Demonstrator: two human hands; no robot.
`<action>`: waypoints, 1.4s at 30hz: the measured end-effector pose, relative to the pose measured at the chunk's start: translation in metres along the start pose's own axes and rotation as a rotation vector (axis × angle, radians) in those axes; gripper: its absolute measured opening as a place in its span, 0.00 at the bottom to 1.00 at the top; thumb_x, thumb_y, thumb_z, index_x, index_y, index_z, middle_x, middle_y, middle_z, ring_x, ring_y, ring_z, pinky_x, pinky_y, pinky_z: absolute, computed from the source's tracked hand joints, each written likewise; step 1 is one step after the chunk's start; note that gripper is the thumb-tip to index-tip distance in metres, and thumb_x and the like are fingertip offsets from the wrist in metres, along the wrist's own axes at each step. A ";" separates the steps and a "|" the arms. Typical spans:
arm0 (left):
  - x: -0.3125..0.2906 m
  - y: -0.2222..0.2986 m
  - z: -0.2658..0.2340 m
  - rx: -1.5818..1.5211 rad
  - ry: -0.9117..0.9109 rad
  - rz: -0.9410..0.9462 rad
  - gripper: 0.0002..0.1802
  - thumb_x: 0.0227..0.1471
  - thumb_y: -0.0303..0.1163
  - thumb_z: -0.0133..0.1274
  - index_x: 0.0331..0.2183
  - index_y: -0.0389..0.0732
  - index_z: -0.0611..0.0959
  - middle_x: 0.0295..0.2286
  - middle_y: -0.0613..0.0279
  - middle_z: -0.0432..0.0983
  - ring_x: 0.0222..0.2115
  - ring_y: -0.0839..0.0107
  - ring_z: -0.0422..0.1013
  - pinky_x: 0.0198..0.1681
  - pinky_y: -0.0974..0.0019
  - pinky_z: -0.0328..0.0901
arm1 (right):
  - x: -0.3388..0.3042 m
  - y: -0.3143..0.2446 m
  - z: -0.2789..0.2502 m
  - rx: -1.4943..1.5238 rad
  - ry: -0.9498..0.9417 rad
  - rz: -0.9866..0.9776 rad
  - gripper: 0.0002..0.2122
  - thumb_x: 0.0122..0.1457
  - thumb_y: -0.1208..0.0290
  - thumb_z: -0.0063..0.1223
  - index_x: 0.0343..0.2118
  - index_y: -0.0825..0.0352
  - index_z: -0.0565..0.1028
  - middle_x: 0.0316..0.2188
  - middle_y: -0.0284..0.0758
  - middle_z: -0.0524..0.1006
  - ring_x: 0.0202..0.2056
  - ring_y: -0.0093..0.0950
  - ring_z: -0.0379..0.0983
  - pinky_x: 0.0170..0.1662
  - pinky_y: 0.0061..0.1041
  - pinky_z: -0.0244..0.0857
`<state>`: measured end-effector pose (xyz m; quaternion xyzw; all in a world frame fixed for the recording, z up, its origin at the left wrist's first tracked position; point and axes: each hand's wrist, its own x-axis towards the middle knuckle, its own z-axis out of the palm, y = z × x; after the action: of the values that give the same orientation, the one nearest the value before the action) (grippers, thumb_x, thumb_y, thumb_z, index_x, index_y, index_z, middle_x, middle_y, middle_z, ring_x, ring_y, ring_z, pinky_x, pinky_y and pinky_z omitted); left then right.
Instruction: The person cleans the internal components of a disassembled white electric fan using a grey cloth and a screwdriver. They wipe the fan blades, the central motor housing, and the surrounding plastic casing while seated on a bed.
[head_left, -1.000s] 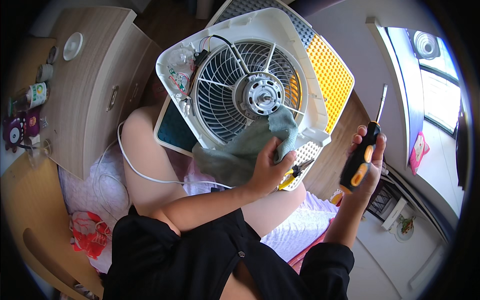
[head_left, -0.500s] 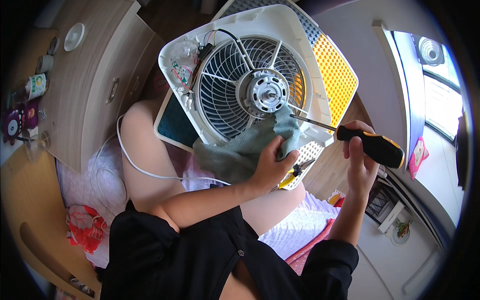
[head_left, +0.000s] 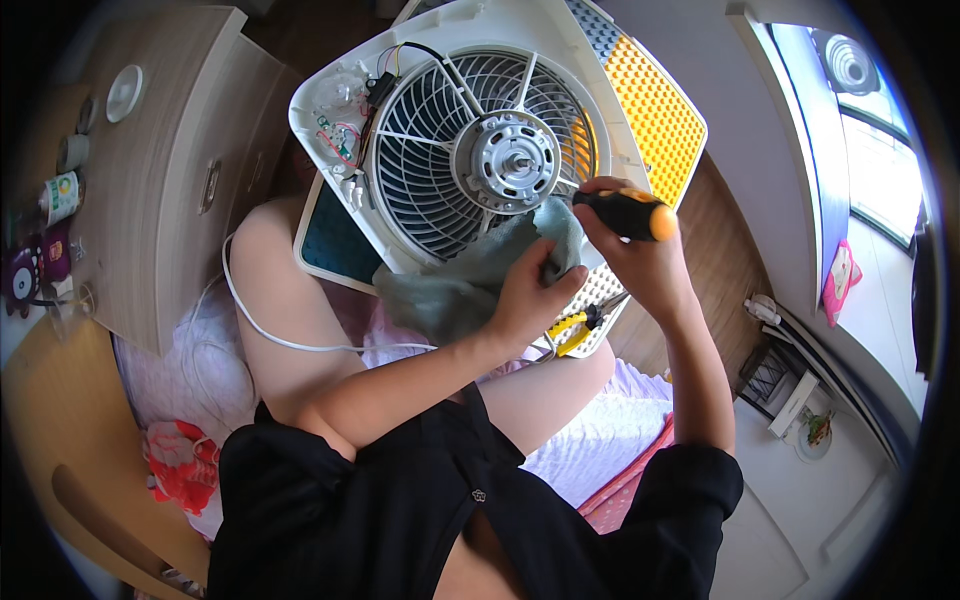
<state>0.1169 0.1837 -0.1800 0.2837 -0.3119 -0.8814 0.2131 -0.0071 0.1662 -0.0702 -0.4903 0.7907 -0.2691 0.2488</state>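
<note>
Moved nearer the motor, the screwdriver lies inside the curled right grip; left grip pinches cloth.

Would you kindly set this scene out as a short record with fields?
Left hand: gripping a gray-green cloth
Right hand: holding a black-and-orange screwdriver, its tip hidden
Fan: white housing open, metal motor exposed at the grille's centre
Wires: thin, coloured, toward the housing's upper left
Pliers: yellow-handled, beside the left hand
Board: bumpy, yellow section showing beyond the fan
Cord: white, crossing the left thigh
</note>
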 end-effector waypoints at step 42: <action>0.026 0.016 -0.028 -0.208 0.148 -0.313 0.16 0.57 0.40 0.46 0.42 0.40 0.72 0.35 0.61 0.74 0.35 0.73 0.71 0.38 0.69 0.67 | 0.042 -0.011 -0.014 -0.085 -0.051 0.026 0.09 0.51 0.72 0.60 0.33 0.69 0.77 0.25 0.29 0.77 0.29 0.14 0.72 0.34 0.16 0.68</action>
<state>0.1185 0.1457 -0.1970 0.3692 -0.1546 -0.9080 0.1239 -0.0261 0.1266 -0.0580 -0.4970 0.8012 -0.2194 0.2510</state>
